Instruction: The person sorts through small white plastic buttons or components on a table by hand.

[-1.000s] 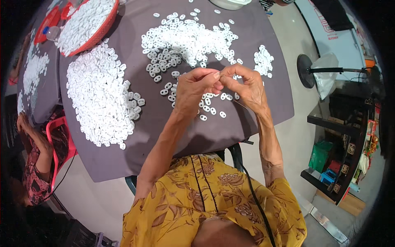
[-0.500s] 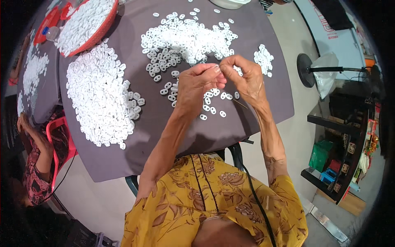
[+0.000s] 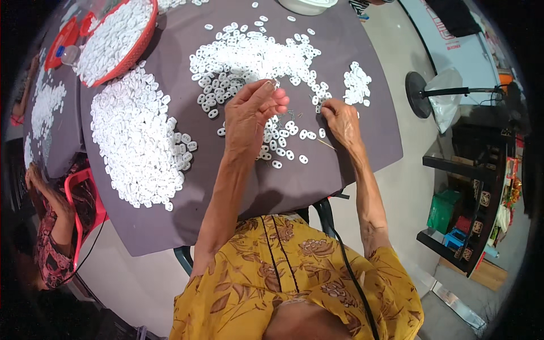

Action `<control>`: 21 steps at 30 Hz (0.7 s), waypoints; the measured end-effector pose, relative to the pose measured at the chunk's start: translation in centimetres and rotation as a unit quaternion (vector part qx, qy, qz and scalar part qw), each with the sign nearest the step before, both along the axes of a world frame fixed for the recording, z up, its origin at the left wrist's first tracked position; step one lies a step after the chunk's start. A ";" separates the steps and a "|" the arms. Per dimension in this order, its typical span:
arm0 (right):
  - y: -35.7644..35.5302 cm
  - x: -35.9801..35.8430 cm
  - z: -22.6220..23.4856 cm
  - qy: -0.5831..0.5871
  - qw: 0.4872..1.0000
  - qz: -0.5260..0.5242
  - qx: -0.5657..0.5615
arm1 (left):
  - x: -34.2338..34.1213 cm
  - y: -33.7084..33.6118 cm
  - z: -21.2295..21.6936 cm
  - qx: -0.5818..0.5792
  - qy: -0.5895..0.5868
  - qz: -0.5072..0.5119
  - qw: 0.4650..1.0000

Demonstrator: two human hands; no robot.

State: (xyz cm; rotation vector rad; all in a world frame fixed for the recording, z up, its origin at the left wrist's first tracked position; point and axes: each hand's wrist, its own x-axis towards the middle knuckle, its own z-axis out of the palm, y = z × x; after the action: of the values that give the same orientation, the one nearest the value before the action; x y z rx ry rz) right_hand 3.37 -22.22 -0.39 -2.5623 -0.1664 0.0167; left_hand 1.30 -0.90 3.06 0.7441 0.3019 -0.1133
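Left hand pinches, right hand curls near white pieces, both hands' contents unclear.

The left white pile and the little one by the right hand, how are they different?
Size: the left pile has lots and lots of pieces, while the little pile has far fewer.
Place: the left pile lies beside the red basket; the little pile sits just beyond the right hand.
Both are made of small white pieces on the same dark cloth.
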 end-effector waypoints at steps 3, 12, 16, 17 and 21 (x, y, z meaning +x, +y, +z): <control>-0.4 -0.3 1.1 0.055 0.998 -0.019 0.017 | -0.1 0.2 -0.1 0.011 0.007 0.009 1.000; -1.1 -3.1 1.0 0.018 0.990 0.128 -0.051 | -0.3 -0.2 0.2 0.024 -0.016 -0.005 1.000; -0.6 -2.8 1.0 0.068 0.992 0.094 -0.047 | -0.5 -0.3 0.2 0.038 -0.009 -0.014 0.999; -0.3 -2.8 1.4 0.062 0.992 0.099 -0.047 | -0.5 -0.3 0.1 0.038 -0.014 -0.008 0.999; 0.9 -1.4 2.5 0.137 0.971 -0.013 0.197 | -0.8 -0.7 0.1 0.029 -0.012 -0.006 0.999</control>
State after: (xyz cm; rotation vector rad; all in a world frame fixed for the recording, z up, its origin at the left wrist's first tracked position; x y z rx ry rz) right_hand 2.01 -21.35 2.07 -2.1373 -0.0260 0.2976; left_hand 0.55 -1.56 3.11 0.8046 0.2795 -0.1073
